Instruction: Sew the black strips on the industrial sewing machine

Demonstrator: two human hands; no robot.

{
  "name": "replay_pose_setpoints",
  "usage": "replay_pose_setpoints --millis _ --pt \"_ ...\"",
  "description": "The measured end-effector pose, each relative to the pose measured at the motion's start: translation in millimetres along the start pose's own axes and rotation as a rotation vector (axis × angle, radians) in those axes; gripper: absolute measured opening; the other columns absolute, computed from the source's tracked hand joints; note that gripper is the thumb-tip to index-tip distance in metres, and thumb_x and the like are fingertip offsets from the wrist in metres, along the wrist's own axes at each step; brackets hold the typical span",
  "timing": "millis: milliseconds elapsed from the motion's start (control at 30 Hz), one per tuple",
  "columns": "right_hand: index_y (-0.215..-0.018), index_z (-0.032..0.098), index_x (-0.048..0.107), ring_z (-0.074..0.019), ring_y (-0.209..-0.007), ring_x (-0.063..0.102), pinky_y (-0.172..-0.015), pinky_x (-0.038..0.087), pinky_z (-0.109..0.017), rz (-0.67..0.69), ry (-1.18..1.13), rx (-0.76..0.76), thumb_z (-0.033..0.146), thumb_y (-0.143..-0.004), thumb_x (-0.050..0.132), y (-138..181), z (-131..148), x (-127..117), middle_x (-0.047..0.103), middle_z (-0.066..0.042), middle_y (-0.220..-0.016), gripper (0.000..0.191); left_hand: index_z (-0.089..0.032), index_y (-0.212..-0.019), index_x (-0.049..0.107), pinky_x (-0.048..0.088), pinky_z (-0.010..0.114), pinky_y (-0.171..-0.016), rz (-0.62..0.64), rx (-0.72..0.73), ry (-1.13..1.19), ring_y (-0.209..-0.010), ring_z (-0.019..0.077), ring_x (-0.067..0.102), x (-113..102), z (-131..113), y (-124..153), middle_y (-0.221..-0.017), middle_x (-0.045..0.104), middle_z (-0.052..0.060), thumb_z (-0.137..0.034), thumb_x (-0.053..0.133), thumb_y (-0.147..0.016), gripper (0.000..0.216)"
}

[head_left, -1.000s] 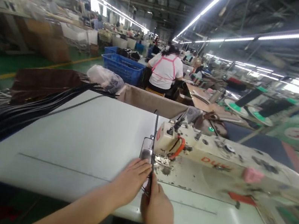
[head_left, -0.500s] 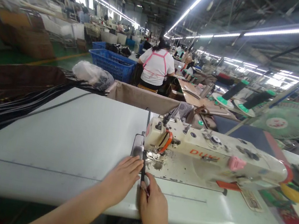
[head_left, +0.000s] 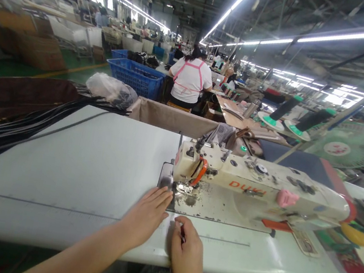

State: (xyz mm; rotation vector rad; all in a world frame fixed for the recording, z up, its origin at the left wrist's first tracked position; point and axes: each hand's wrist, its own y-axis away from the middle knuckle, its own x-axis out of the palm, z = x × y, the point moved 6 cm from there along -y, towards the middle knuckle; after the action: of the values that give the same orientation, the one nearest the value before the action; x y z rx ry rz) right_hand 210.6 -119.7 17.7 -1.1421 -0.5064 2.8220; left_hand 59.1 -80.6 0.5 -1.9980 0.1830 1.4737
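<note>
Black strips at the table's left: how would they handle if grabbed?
The black strips would probably flex rather than stay rigid, since they drape in long, smooth curves. Pulling one might drag others along, as they lie closely bunched.

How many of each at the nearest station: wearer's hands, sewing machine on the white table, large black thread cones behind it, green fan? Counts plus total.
Wearer's hands (left hand, right hand): 2
Sewing machine: 1
Black thread cones: 2
Green fan: 1
Total: 6
</note>
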Motion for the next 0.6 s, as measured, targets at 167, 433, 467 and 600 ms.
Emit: replay_pose_setpoints --millis 167,433,467,600 --pt "-0.103 0.023 0.066 -0.0167 -0.071 0.067 -0.068 0.050 -0.025 -0.008 -0.010 -0.026 0.020 -0.097 0.046 2.7 -1.2 2.1 0.072 -0.002 -0.084 0.021 -0.013 -0.145 0.056 0.041 0.049 -0.123 0.026 -0.014 0.004 -0.148 0.0262 0.048 1.8 4.9 -6.2 -0.153 0.058 0.012 -0.030 0.046 -0.107 0.043" --pt "-0.099 0.022 0.064 -0.0157 -0.066 0.062 -0.064 0.046 -0.025 -0.034 0.016 -0.084 0.014 -0.092 0.046 4.0 2.2 2.0 0.067 0.000 -0.078 0.021 -0.015 -0.148 0.053 0.037 0.049 -0.124 0.091 -0.040 0.018 -0.151 0.0264 0.045 4.9 11.7 -13.6 -0.157 0.055 0.009 -0.027 0.045 -0.106 0.044" --pt "-0.099 0.022 0.064 -0.0157 -0.066 0.062 -0.064 0.046 -0.025 -0.028 0.021 -0.087 0.014 -0.092 0.046 3.6 3.6 1.2 0.066 0.000 -0.077 0.021 -0.016 -0.149 0.053 0.037 0.050 -0.124 0.107 -0.053 0.025 -0.151 0.0265 0.044 4.8 13.1 -15.0 -0.157 0.055 0.009 -0.026 0.044 -0.106 0.044" --pt "-0.099 0.022 0.064 -0.0157 -0.066 0.061 -0.064 0.047 -0.024 -0.022 0.036 -0.095 0.012 -0.091 0.045 2.3 6.5 -1.3 0.064 0.001 -0.075 0.022 -0.021 -0.148 0.054 0.032 0.054 -0.126 0.160 -0.117 0.056 -0.152 0.0275 0.042 2.2 17.9 -21.1 -0.157 0.055 0.008 -0.026 0.044 -0.106 0.043"
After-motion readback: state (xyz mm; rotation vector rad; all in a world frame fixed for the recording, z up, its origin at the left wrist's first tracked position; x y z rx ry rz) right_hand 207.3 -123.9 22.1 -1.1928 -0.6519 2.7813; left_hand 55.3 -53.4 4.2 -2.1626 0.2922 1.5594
